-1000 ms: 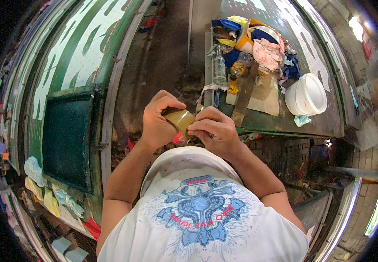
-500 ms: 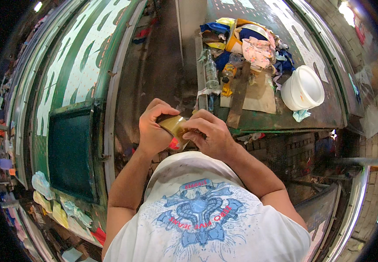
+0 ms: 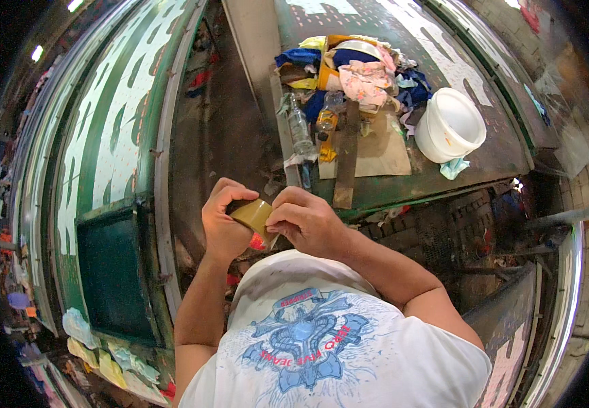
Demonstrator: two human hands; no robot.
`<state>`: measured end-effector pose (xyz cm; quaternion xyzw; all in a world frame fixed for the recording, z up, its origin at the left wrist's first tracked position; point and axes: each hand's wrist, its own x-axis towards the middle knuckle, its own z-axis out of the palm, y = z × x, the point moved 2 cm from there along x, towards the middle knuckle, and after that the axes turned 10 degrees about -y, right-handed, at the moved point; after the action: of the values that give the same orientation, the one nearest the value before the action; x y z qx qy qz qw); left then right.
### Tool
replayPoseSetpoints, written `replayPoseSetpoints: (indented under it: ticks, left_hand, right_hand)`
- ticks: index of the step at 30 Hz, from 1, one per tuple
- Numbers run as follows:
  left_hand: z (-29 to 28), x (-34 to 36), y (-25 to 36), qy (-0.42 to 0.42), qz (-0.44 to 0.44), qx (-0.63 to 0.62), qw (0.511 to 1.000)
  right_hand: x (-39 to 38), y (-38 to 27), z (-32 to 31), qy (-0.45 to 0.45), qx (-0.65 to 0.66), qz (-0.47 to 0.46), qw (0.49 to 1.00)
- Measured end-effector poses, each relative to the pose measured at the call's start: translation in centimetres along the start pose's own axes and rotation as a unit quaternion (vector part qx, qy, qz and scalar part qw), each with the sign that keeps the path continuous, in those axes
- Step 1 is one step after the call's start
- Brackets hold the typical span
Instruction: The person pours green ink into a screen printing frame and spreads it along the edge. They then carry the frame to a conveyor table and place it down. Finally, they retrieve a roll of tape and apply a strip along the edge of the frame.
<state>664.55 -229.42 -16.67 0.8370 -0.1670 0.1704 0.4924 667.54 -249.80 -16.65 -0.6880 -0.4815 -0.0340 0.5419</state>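
Head view: just left of the frame's centre, a glossy tan, round roll of tape (image 3: 253, 215) sits between your hands; your left grip (image 3: 223, 224) clasps its left side, your right grip (image 3: 306, 223) pinches its right edge.

Over there at one o'clock, the dark desk (image 3: 497, 154) carries a rag heap (image 3: 364, 81), a white bucket (image 3: 447, 129) at the heap's four o'clock and a tan sheet (image 3: 384, 151) near its six.

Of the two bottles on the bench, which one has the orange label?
The shorter bottle, between the wooden strip and the longer bottle. The longer one, along the bench's left edge, is clear and shows no orange.
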Motion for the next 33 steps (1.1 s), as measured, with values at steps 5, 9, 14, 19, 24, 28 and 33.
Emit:
replayPoseSetpoints:
  ticks: [5,9,14,19,24,28,33]
  left_hand:
    - [0.9,0.5,-0.1,-0.024,-0.016,-0.029,0.999]
    - [2.1,1.0,-0.7,-0.029,-0.025,-0.023,0.999]
    - [4.8,-0.7,-3.1,-0.06,-0.154,-0.144,0.976]
    - [7.1,-4.4,-5.6,-0.077,-0.292,-0.254,0.919]
    - [3.2,-3.3,2.0,-0.081,-0.044,-0.043,0.995]
    - [2.8,-4.4,4.2,-0.104,-0.107,0.104,0.983]
    - [2.0,-5.9,5.7,-0.031,-0.139,0.131,0.981]
  right_hand:
    - [-1.0,0.9,-0.5,0.008,-0.015,-0.029,0.999]
    - [-1.2,1.0,-1.4,-0.024,-0.121,-0.037,0.992]
    - [-1.9,1.7,-2.7,-0.12,-0.043,0.057,0.99]
    - [-2.9,2.5,-3.0,-0.187,0.031,0.147,0.971]
    - [-1.8,2.5,-3.4,-0.197,0.033,0.165,0.966]
    - [-0.9,2.9,-2.0,-0.235,0.045,0.15,0.959]
    - [-0.5,2.5,0.2,-0.229,0.077,0.094,0.966]
